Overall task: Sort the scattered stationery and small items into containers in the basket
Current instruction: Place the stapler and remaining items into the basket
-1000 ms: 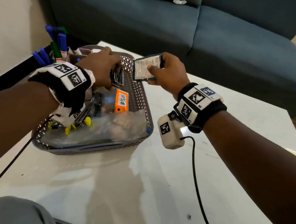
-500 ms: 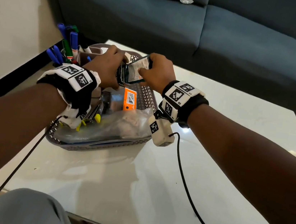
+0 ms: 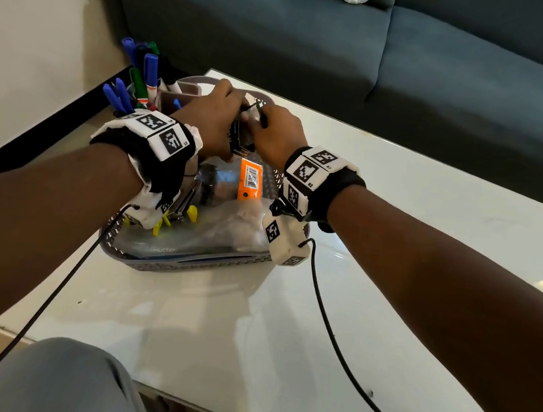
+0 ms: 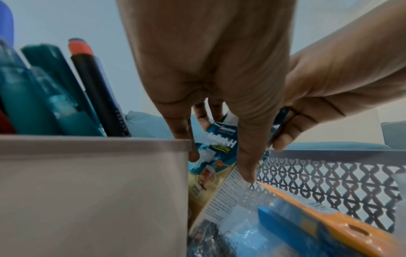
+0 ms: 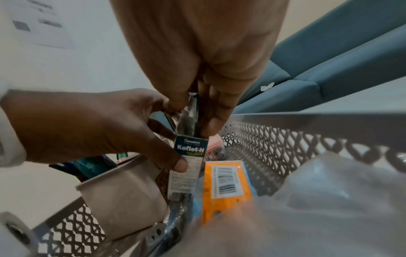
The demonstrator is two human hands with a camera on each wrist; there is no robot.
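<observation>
A grey lattice basket (image 3: pixel 186 269) sits on the white table. My left hand (image 3: pixel 217 119) holds a Koflet-H packet (image 5: pixel 189 156) upright inside the basket, thumb on its printed face, beside a beige pen cup (image 4: pixel 87 191). My right hand (image 3: pixel 278 134) pinches the top edge of a second, dark flat packet (image 5: pixel 191 113) between thumb and fingers, pressed edge-on against the left hand's packet. The lower ends of both packets are hidden among the basket's contents.
Blue, green and red markers (image 3: pixel 141 81) stand in cups at the basket's far left. An orange barcode card (image 3: pixel 249 182), a clear plastic bag (image 3: pixel 225 231) and yellow clips (image 3: pixel 175 219) lie in the basket. A blue sofa (image 3: pixel 353 43) stands behind the table. Wrist cables trail across the table.
My right hand carried its packet left from beside the basket's rim to my left hand and lowered it into the basket. The left hand stayed over the basket with its packet.
</observation>
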